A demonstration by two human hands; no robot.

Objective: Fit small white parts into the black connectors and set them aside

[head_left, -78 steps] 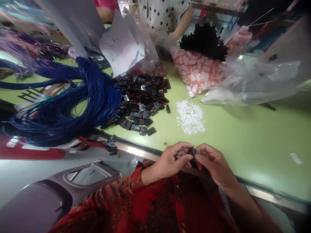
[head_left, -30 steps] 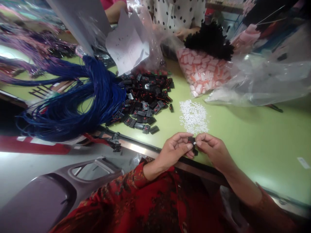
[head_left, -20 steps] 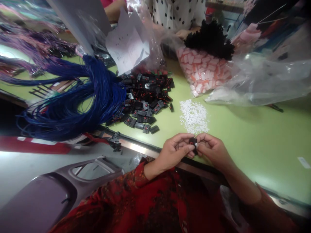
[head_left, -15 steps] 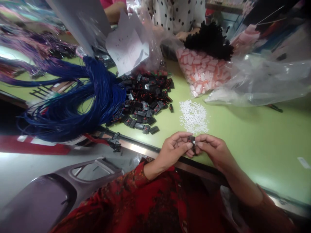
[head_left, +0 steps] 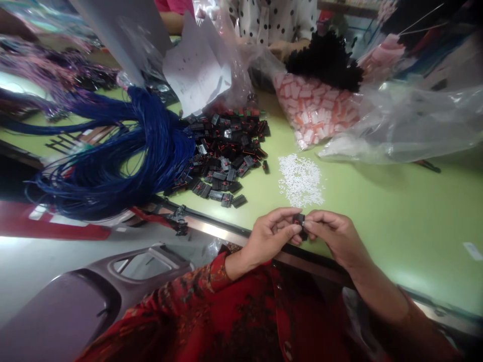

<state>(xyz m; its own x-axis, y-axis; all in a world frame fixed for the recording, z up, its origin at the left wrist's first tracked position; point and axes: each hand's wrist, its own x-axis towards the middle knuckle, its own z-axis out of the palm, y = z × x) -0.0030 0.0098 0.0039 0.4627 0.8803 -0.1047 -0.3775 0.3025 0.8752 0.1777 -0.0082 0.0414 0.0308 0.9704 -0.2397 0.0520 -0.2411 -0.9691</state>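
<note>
Without readable text, brand or number. Faintly printed, upper centre-left of the frame: white sheet [head_left: 196,73], with lines too blurred to decipher. On the green surface [head_left: 396,216], right edge of the frame: white slip [head_left: 472,251], too small to read.

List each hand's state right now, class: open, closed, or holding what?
Left hand: closed, holding a black connector.
Right hand: closed, apparently pinching a small white piece against the black connector.
</note>
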